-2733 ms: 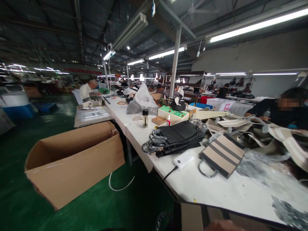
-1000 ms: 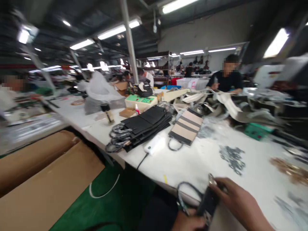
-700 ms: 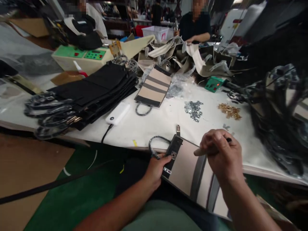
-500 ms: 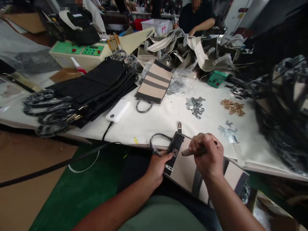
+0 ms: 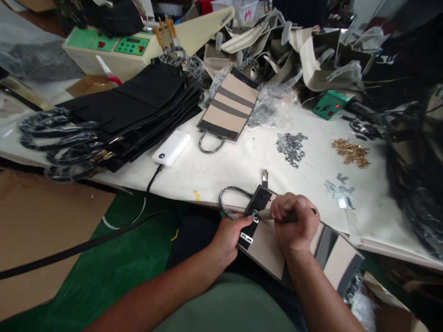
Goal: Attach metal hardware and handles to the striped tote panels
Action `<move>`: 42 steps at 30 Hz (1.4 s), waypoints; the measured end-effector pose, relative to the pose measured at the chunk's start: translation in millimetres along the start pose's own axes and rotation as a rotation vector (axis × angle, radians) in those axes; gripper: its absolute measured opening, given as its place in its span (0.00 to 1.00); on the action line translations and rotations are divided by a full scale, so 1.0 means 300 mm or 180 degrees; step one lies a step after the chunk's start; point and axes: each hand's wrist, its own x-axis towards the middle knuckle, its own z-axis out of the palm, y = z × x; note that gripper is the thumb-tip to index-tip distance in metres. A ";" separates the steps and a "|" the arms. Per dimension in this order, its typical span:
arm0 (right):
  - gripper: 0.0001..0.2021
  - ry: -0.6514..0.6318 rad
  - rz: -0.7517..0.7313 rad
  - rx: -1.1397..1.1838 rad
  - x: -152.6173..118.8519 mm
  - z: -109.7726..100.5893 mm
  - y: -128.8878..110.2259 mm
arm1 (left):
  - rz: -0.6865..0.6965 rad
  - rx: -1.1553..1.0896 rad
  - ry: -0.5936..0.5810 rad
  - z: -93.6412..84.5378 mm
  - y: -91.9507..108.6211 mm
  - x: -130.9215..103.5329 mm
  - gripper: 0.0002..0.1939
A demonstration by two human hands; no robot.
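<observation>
A flat bag panel (image 5: 268, 256), beige with dark bands, lies across my lap against the table edge. My left hand (image 5: 226, 235) grips its near end, thumb pressed beside a small square metal plate (image 5: 255, 216) on the black band. Below that plate sits a silver metal piece with two slots (image 5: 247, 237). A plastic-wrapped handle loop (image 5: 223, 198) and a strap with a metal tip (image 5: 265, 177) stick out from the panel. My right hand (image 5: 296, 221) is closed round a grey-brown rod-like tool (image 5: 266, 214), its end at the plate; its exact kind is unclear.
Stacked black bag panels (image 5: 138, 101), a white power bank (image 5: 171, 147) with a cable and another beige panel (image 5: 230, 103) lie on the table (image 5: 221, 168). Rightward are piles of metal plates (image 5: 290, 148), gold fasteners (image 5: 350, 152), silver pieces (image 5: 339, 191) and a green box (image 5: 331, 104).
The tool in my right hand has moved left, its end now at the square plate. My left hand still holds the panel. The camera view has tilted downward.
</observation>
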 end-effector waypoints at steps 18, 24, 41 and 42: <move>0.21 -0.1396 0.0394 -0.1609 0.075 0.132 -0.039 | 0.0391 -0.0187 -0.0111 0.003 -0.001 -0.011 0.14; 0.21 -0.1800 0.0305 -0.2052 0.063 0.122 -0.028 | 0.0489 -0.0144 -0.0113 -0.001 -0.007 -0.012 0.13; 0.15 -0.1073 -0.0491 -0.0917 0.025 0.081 -0.054 | 0.0364 -0.0021 -0.0083 0.003 -0.005 -0.016 0.13; 0.15 -0.1064 -0.0464 -0.0823 0.030 0.080 -0.054 | 0.0346 -0.0027 -0.0096 0.005 -0.004 -0.017 0.13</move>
